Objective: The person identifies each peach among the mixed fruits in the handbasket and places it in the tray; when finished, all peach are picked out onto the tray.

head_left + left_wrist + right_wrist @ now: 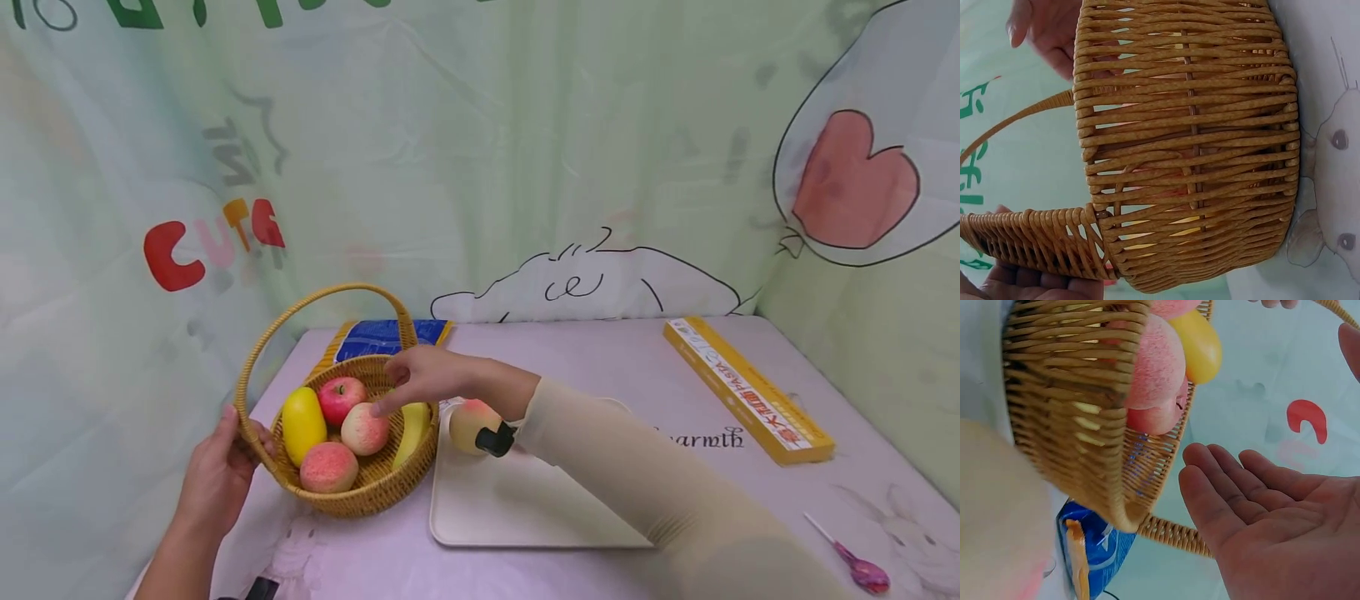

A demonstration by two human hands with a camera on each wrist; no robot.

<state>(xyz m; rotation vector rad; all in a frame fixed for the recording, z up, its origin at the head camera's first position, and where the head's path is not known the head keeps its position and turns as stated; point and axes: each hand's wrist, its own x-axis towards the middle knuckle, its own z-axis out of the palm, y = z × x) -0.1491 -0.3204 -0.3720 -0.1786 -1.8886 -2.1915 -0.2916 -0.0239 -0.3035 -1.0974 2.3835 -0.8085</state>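
A wicker basket (375,498) with a tall arched handle (330,293) stands at the left of the table. My left hand (219,475) grips the handle near its base; in the left wrist view the fingers (1041,281) lie behind the weave. Inside the basket are a yellow mango (303,427), a red apple (342,398), two pink peaches (328,467) and a banana (412,435). Over the basket's right side reaches my right hand (431,375). Its fingers (1200,494) are loosely extended and hold nothing in the right wrist view.
Right of the basket lies a beige tray (540,512) bearing another peach (467,427), partly behind the right wrist. A blue and yellow packet (378,338) lies behind the basket. Farther right are a long pasta box (750,392) and a wrapped lollipop (866,573). Printed curtains surround the table.
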